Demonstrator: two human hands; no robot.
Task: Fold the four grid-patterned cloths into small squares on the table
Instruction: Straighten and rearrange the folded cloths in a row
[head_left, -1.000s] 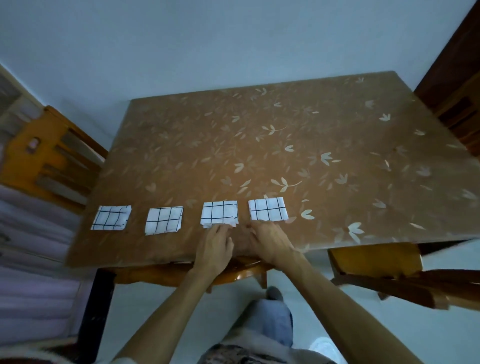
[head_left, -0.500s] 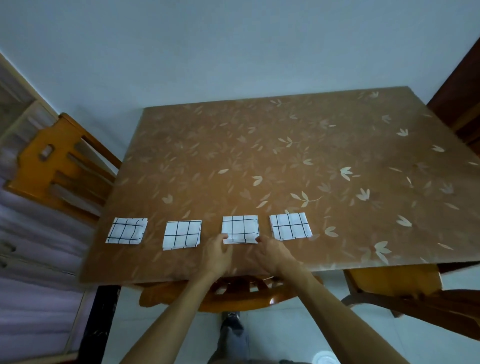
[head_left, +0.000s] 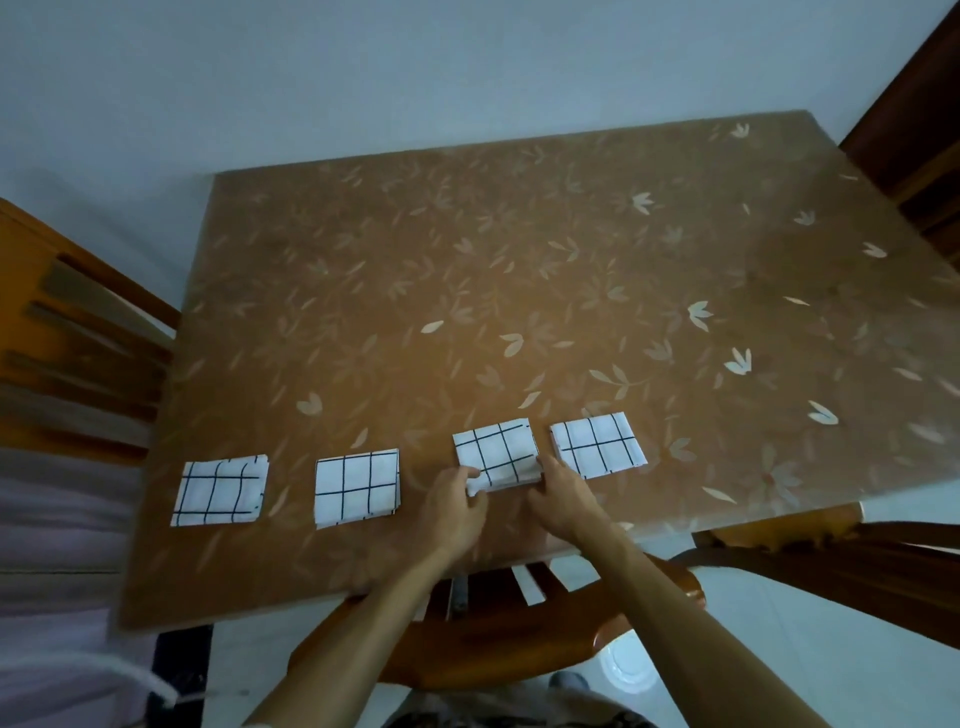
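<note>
Four grid-patterned cloths lie in a row along the near edge of the desk (head_left: 519, 260), and each is already a small white square. The first cloth (head_left: 221, 491), at the left end, and the second cloth (head_left: 357, 487) lie flat, and neither of our hands touches them. The fourth cloth (head_left: 597, 444), at the right end, sits just beside the third and is slightly tilted.

Our left hand (head_left: 457, 506) and right hand (head_left: 566, 499) meet at the third cloth (head_left: 496, 454). Each grip is narrow, with fingertips curled onto the cloth, the left at its near-left corner and the right at its near-right edge. The cloth's near edge looks thick and a little raised, with its layers showing. The square sits askew against the row.

We judge the task nearly finished, since all four cloths are folded small. What seems left is to press this third square flat and set it straight, and perhaps to nudge the fourth into line.

One wooden chair (head_left: 78, 322) stands at the left of the desk, and another chair (head_left: 493, 634) is tucked under its near edge.
</note>
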